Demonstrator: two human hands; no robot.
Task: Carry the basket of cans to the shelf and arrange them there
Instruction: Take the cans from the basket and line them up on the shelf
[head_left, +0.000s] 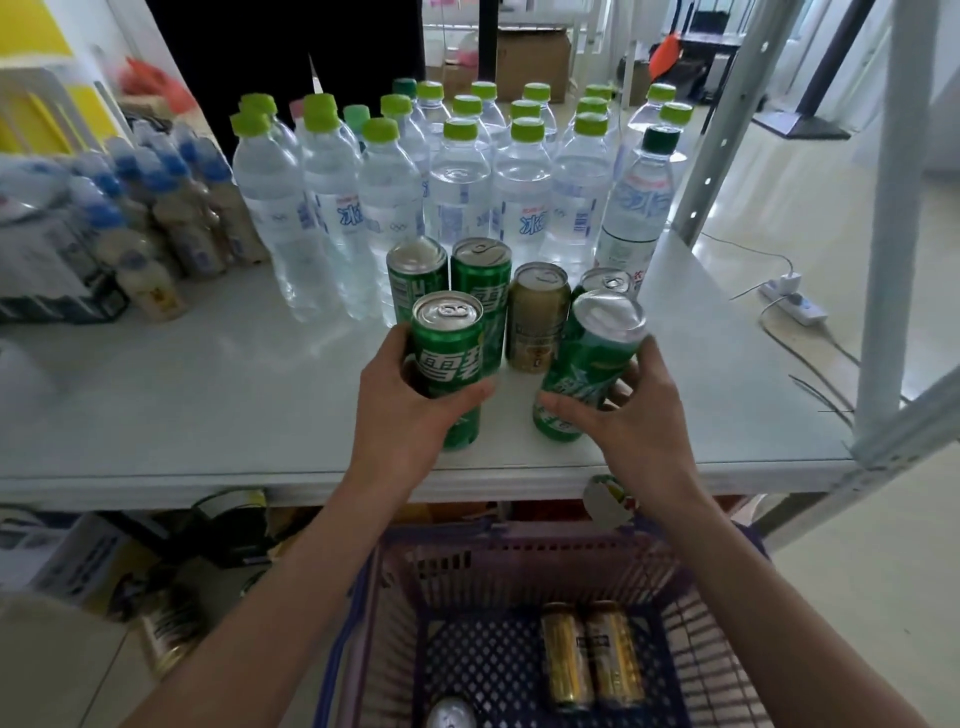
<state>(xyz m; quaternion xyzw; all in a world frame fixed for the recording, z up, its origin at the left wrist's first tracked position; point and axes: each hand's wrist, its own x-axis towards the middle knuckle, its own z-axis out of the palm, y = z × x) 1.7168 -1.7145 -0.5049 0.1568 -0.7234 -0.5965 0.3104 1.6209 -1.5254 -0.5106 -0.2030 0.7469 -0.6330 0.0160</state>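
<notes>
My left hand (400, 410) grips an upright green can (448, 358) on the white shelf (208, 395). My right hand (634, 415) grips another green can (587, 364), tilted to the right. Behind them stand two green cans (480, 270), a gold can (537, 317) and one more can (605, 283), mostly hidden. Below the shelf edge sits the purple basket (519, 561). Two gold cans (592, 654) lie in it, and a silver can top (451, 714) shows at its near edge.
Several clear water bottles with green caps (457, 176) fill the back of the shelf. Blue-capped drink bottles (150, 208) stand at the left. A shelf upright (898, 208) rises at the right, with a power strip (792, 301) on the floor beyond. Boxes sit under the shelf (67, 556).
</notes>
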